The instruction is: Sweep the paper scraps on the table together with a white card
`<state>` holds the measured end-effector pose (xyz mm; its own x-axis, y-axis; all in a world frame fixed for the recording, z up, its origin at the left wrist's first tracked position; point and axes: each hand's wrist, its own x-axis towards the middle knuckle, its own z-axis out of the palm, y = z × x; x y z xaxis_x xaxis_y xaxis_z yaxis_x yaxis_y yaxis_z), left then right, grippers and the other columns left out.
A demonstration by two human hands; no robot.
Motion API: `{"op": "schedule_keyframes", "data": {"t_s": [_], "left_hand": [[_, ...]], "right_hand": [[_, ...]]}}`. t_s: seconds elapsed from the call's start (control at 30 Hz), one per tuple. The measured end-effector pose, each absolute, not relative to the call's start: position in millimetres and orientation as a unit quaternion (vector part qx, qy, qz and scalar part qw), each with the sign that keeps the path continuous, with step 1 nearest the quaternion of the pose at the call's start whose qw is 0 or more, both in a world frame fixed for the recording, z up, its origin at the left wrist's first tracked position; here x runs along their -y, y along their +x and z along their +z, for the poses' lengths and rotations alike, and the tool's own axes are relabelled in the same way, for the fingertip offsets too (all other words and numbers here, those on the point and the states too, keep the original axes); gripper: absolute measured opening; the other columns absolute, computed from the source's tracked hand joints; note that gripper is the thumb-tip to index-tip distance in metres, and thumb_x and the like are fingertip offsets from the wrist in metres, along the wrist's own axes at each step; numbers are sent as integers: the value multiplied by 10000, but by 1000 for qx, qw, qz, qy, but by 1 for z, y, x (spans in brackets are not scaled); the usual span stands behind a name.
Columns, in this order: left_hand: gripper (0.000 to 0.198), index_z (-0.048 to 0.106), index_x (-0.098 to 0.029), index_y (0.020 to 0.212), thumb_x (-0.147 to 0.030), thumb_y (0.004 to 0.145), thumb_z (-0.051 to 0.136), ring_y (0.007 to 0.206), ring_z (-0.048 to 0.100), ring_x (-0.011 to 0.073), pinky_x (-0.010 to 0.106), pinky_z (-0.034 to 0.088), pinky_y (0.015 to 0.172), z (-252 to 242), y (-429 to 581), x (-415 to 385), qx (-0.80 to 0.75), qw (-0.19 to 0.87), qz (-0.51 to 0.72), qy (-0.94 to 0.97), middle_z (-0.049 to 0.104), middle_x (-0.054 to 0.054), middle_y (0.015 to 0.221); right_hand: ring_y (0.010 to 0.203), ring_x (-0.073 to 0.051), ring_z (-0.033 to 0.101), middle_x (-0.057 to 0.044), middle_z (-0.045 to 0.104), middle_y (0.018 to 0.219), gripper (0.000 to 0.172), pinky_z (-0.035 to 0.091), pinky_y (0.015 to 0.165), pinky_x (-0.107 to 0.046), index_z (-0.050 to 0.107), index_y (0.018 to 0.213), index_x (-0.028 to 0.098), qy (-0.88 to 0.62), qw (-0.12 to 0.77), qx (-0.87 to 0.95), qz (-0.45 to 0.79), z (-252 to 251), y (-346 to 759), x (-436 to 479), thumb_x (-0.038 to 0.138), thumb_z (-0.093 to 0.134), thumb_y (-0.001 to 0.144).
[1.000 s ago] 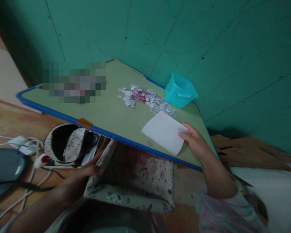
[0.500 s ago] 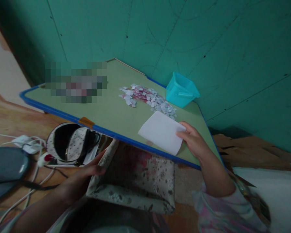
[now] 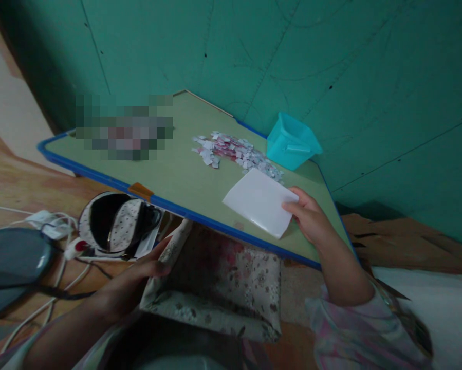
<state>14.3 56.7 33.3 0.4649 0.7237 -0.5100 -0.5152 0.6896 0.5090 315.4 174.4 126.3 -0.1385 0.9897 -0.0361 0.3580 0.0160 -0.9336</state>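
My right hand [image 3: 308, 213] pinches the right edge of a white sheet of paper [image 3: 259, 203], thumb on top, over the right part of the table. Just beyond the sheet lies a heap of small white and pink paper pieces [image 3: 236, 151], its near end partly covered by the sheet. My left hand [image 3: 149, 267] grips the left wall of a fabric-covered storage box [image 3: 215, 313] with a flower print, held below the table's front edge. Reddish stains show inside the box.
The pale green table [image 3: 177, 174] has a blue rim. A turquoise plastic bin [image 3: 292, 144] stands at its back right against the green wall [image 3: 254, 51]. A spotted bag [image 3: 111, 226], cables and a grey stool [image 3: 15, 267] are at lower left; cardboard [image 3: 408, 241] lies right.
The sheet has shifted and tilted slightly in my right hand, its face now catching a little glare. The whole view has moved a little; my left hand keeps its hold on the box.
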Motion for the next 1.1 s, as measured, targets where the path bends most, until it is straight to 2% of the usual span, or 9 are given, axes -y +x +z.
{"op": "schedule_keyframes", "data": {"t_s": [0.3,0.43,0.53,0.67,0.73,0.83,0.93,1.1], "left_hand": [[640,270,-306,1329,-116,739,428,921,642,280,381,526,706,39,16,-55,-341,847,387,129,729,-39,975],[654,347,-296,1301,-83,695,471,975,616,307,434,526,756,35,16,-55,-346,843,388,135,710,-6,1042],[683,347,-300,1305,-64,677,475,960,625,306,448,534,755,37,17,-56,-356,836,390,147,701,11,1064],[720,326,-301,1321,-83,651,471,785,683,269,335,569,556,46,19,-57,-376,828,388,150,710,26,1032],[719,326,-291,1322,-95,648,480,741,689,261,315,562,515,48,19,-58,-389,825,381,150,718,29,1009],[726,300,-285,1333,-108,654,488,883,658,272,355,561,661,46,18,-58,-393,823,380,154,720,18,1006],[702,300,-331,1322,-114,679,482,947,634,275,395,542,733,40,16,-58,-381,831,373,156,710,-14,1033],[625,367,-337,1278,-130,700,483,942,636,270,370,535,720,39,17,-57,-388,833,370,137,719,-14,996]], "right_hand": [[651,-119,499,19,565,735,190,370,566,-225,569,864,211,-522,330,640,456,127,305,-171,238,606,680],[631,-111,487,26,543,714,187,358,549,-216,557,863,212,-515,322,643,467,125,305,-172,248,608,686],[629,-108,481,26,533,718,190,355,551,-214,548,864,208,-507,316,654,464,127,303,-172,259,605,690],[609,-103,458,28,502,693,172,354,540,-212,536,842,202,-503,291,682,443,140,298,-163,263,596,693],[602,-101,449,31,482,679,153,352,528,-207,533,842,208,-506,283,701,415,149,296,-153,272,585,713],[617,-103,455,28,484,689,130,356,529,-205,536,857,221,-502,268,734,371,159,296,-138,287,566,749],[628,-107,468,24,496,704,137,369,537,-211,541,868,224,-504,280,748,329,162,299,-132,297,571,756],[639,-115,497,25,537,724,186,402,548,-226,548,873,233,-517,397,708,271,158,315,-150,308,616,718]]}}
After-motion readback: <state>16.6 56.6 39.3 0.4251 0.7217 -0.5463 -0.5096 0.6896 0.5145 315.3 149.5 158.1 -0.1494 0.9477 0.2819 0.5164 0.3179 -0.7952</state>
